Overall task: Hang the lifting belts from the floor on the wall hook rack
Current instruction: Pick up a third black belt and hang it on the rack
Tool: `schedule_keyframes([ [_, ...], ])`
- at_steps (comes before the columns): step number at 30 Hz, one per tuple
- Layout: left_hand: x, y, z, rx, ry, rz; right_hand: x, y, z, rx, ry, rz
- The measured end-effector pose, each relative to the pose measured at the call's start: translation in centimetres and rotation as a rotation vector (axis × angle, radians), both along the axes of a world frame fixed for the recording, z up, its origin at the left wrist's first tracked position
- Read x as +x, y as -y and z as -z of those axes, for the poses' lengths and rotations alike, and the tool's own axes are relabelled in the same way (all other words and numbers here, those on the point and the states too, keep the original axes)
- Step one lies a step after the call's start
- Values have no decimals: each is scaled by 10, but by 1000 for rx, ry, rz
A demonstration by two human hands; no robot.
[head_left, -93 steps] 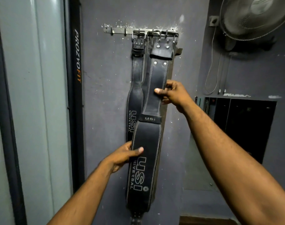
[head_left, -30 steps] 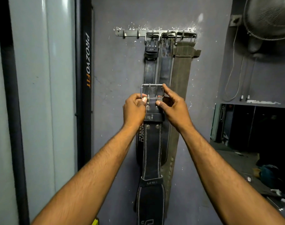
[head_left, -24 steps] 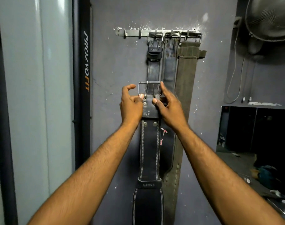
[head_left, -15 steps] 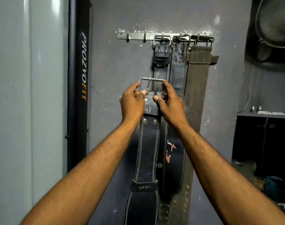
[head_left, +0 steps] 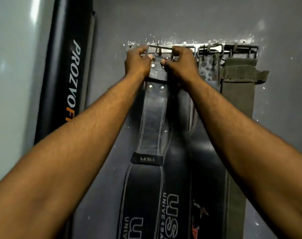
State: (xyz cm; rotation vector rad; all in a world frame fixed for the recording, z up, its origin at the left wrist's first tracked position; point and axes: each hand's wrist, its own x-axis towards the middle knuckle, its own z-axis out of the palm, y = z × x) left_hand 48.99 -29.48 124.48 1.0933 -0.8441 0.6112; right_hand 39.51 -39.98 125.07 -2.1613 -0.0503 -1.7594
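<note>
Left hand (head_left: 138,63) pinches the black USI lifting belt (head_left: 153,118) just below its steel buckle (head_left: 157,49), which is raised against the wall hook rack (head_left: 214,49); whether it is hooked cannot be told. Right hand (head_left: 181,66) pinches the strap's opposite edge. An olive belt (head_left: 238,94) hangs rightmost.

Black post (head_left: 67,83): standing upright at the left, carrying white and orange "PROZVOFIT" lettering running down its face.
Pale panel (head_left: 14,83): sitting left of the post, catching a streak of light near its top.
Grey wall (head_left: 181,19): filling the middle and right, showing white flecks (head_left: 246,39) high up.
</note>
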Motion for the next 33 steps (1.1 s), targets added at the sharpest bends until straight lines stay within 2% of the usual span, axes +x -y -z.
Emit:
schedule_keyframes([
  [8,67,27,-76,-2,11,6,31,19,-71,-152,-61,146],
  [16,67,38,-65,72,0,-23,48,18,-74,-180,-129,344],
  [19,71,38,-51,83,21,-22,43,9,-53,-212,-114,404],
  [21,71,34,-39,74,23,23,44,4,-30,-238,-25,424],
  [24,54,23,-3,66,-52,164,42,-2,16,-210,167,316],
  [26,41,15,28,87,-148,324,38,-2,46,-137,225,210],
  [27,34,11,45,116,-162,387,36,0,63,-106,218,180],
  [31,33,-4,109,366,-163,388,28,1,125,-18,147,136],
  [33,37,-7,136,491,-172,452,27,2,147,123,49,111],
])
